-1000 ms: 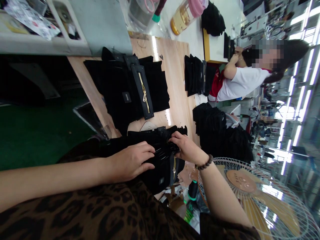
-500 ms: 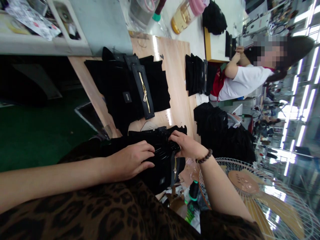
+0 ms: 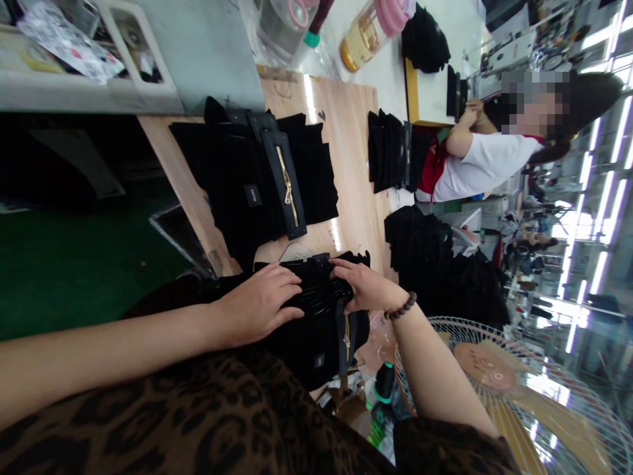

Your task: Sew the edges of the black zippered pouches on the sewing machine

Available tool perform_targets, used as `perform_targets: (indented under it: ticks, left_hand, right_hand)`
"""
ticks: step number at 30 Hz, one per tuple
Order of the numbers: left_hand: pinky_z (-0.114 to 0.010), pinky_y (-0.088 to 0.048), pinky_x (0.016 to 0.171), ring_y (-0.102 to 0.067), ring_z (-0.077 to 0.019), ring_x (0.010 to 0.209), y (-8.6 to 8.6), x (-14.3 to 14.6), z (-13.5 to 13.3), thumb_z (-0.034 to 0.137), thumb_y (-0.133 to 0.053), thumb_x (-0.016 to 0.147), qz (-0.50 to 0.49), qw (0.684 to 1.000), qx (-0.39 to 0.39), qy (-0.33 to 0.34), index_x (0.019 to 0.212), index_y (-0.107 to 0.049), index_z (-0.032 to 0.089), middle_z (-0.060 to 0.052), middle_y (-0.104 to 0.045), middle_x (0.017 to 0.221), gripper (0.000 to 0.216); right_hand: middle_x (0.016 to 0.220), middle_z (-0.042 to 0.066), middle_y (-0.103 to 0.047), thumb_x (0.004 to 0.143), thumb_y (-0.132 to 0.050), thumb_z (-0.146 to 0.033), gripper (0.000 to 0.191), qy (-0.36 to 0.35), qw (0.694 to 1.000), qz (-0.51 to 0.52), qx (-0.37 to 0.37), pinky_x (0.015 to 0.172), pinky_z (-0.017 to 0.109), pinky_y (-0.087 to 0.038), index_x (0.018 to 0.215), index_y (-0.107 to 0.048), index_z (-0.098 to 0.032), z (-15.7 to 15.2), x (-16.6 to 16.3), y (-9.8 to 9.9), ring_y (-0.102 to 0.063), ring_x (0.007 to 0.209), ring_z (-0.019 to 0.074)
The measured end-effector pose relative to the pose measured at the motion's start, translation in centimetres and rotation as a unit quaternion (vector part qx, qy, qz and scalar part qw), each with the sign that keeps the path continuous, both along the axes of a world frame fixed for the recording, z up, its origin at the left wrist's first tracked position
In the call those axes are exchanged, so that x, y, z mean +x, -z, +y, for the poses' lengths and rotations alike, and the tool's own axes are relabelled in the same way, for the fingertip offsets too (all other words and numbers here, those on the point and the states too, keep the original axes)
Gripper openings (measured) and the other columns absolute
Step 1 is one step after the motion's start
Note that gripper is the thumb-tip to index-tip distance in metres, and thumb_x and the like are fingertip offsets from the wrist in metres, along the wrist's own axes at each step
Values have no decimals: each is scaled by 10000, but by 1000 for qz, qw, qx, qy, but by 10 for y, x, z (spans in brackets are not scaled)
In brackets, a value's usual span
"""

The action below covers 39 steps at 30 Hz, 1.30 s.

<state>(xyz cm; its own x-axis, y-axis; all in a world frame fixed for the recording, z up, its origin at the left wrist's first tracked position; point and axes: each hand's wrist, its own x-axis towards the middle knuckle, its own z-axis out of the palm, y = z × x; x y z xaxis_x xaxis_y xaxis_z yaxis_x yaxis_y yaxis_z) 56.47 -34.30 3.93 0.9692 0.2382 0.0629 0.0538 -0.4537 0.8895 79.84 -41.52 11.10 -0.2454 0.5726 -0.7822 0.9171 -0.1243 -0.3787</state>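
Observation:
A stack of black fabric pieces (image 3: pixel 316 323) with dark strips along their edges lies close in front of me. Its top piece carries a gold zipper (image 3: pixel 347 335) and a small label. My left hand (image 3: pixel 262 303) rests on the near left part of this stack, fingers extended and thumb apart. At the other side, my right hand (image 3: pixel 368 287) curls its fingers over the layered edges, the thumb beneath; the fingertips are partly hidden by the fabric. Beyond both hands, a second black stack (image 3: pixel 232 178) bears a dark strip with a gold zipper (image 3: pixel 287 185).
A wooden board (image 3: pixel 346 145) supports the stacks. Farther off are another black stack (image 3: pixel 390 152), a heap of black fabric (image 3: pixel 440 264) and a pink-lidded bottle (image 3: pixel 368 39). A caged fan (image 3: pixel 484 366) stands right, near a thread cone (image 3: pixel 384 381). A person (image 3: pixel 487 161) works at the back.
My left hand has slid slightly up along the stack. The fingers of my right hand have shifted a little toward the far edge, where they reach out straighter.

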Motion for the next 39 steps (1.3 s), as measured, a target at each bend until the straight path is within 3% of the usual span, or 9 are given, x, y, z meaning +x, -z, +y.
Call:
perform_targets:
  ticks: [7,12,15,18,23,27,32,35,39]
  left_hand:
    - [-561,-316,976,-343,-354,1228,9,-4,-3,393,-525,825,29,999,14,-4,1063,-590,111,-209,-434,1286,374]
    - [-569,-256,1013,-415,-318,1166,5,-4,-3,411,-542,806,9,1000,-6,2,1019,-587,119,-172,-509,1169,364]
    - [-493,-330,1003,-468,-288,1108,-1,-6,-4,362,-537,813,-12,999,-32,23,989,-593,112,-158,-514,1143,311]
    - [-447,-401,952,-479,-293,1099,-4,-9,-7,327,-519,825,-15,998,-52,41,995,-592,105,-170,-477,1199,289]
    - [-377,-426,932,-482,-246,1105,-3,-11,-7,298,-472,853,-33,993,-107,38,1061,-542,113,-148,-483,1198,288]
    - [-342,-407,950,-479,-204,1101,4,-6,-3,321,-432,874,-16,991,-136,-12,1154,-463,105,-137,-491,1186,355]
    - [-483,-316,988,-368,-308,1197,16,3,5,511,-452,827,69,996,-46,-41,1007,-550,119,-167,-448,1258,442]
    - [-455,-332,978,-419,-296,1157,16,6,7,540,-459,812,75,996,-43,-11,999,-532,117,-168,-507,1191,468]
    - [-390,-384,936,-486,-262,1082,11,6,7,518,-479,809,71,995,-73,3,999,-503,128,-143,-550,1106,435]
  right_hand:
    - [1067,70,-495,498,-766,-114,730,64,997,-5,43,854,339,-434,1142,-426,-169,-14,-4,-10,-506,991,210]
    - [1129,86,-473,495,-794,-184,603,6,999,-39,24,858,390,-426,1036,-529,-181,-11,-7,-12,-492,1014,240]
    - [1320,108,-370,457,-820,-223,620,-36,997,-50,48,958,490,-325,1008,-535,-194,-3,-7,-9,-361,1186,317]
    - [1388,116,-300,454,-821,-215,632,-46,999,-10,26,1010,491,-271,1007,-517,-193,2,-5,-4,-298,1253,313]
    - [1233,104,-389,484,-795,-187,588,3,999,24,30,947,361,-386,1000,-515,-177,-1,-3,-5,-426,1132,247]
    - [1069,70,-437,520,-766,-189,502,22,999,18,15,801,313,-468,961,-527,-171,-7,-4,-9,-510,940,199]
    - [1356,137,-279,492,-776,-171,599,15,999,22,24,914,375,-410,1035,-525,-165,-3,-4,-5,-441,1132,274]
    - [1434,144,-192,471,-793,-164,706,6,999,43,7,985,368,-354,1114,-502,-167,4,-3,0,-371,1223,286]
    - [1425,153,-238,412,-823,-186,745,-10,999,45,-9,1000,360,-340,1093,-520,-157,11,-1,7,-350,1242,284]
